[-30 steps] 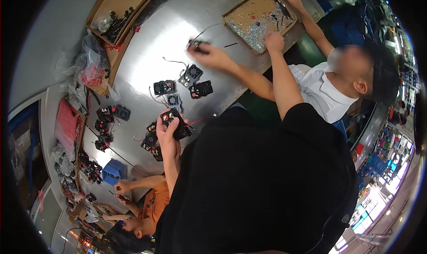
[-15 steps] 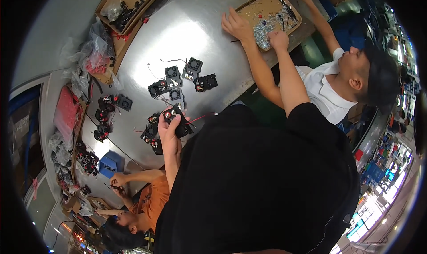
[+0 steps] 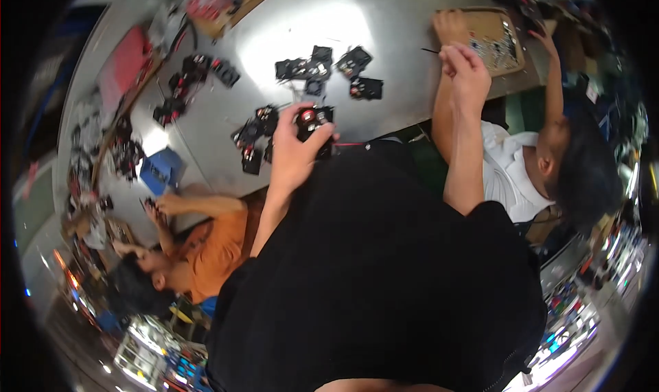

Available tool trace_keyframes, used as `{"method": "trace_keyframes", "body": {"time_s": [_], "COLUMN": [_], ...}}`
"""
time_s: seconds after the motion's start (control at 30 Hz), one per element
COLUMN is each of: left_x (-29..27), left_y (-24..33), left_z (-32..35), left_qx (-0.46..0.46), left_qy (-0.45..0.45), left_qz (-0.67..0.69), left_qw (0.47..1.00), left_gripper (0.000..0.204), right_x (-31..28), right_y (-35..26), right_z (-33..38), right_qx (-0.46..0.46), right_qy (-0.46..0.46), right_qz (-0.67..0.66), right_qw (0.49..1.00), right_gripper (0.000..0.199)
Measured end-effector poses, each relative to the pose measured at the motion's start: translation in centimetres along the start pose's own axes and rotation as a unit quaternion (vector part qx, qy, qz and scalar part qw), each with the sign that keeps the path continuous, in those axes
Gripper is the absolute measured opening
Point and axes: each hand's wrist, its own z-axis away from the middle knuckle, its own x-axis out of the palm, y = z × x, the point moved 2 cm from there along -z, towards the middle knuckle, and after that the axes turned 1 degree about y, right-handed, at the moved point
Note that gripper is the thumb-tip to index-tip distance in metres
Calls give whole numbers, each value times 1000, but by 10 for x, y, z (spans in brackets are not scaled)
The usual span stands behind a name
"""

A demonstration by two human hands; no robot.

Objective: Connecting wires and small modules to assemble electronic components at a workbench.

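My left hand (image 3: 295,148) is wrapped round a black fan unit (image 3: 317,123) with a red and a silver part on its face. A red wire (image 3: 350,144) trails from the unit toward the table's near edge. On the right, my right hand (image 3: 469,76) is raised near the brown tray (image 3: 520,47), its fingertips pinched together. Whatever they hold, if anything, is too small to make out. Just beyond my left hand, several similar fan units (image 3: 302,69) lie on the metal table, and others (image 3: 255,134) sit to its left.
At right, a co-worker in white has a hand (image 3: 449,27) by the tray, which contains small metal parts. A co-worker in orange (image 3: 216,255) works at left by a blue bin (image 3: 162,169). More black-and-red parts (image 3: 184,83) lie along the table's left side.
The view has turned, shifting the scene. My right hand has come away from the small metal parts in the tray, fingers pinched. My left hand still holds the fan unit.
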Motion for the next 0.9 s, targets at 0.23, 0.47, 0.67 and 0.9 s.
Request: {"method": "trace_keyframes", "body": {"time_s": [0.23, 0.47, 0.67, 0.9], "left_x": [-10, -28, -36, -32], "left_y": [2, -6, -19, -9], "left_z": [28, 48, 49, 52], "left_qx": [50, 82, 100, 132], "left_qy": [-33, 5, 21, 49], "left_qz": [0, -20, -47, -147], "left_qw": [998, 996, 994, 979], "left_gripper": [45, 44, 46, 44], "right_x": [76, 85, 87, 84], "right_y": [-27, -19, -18, -11], "right_z": [156, 189, 200, 202], "right_qx": [-15, -114, -132, -66], "right_qy": [-358, -405, -387, -356], "right_qz": [87, 156, 187, 170], "right_qw": [929, 893, 893, 917], "right_gripper": [19, 16, 15, 19]}}
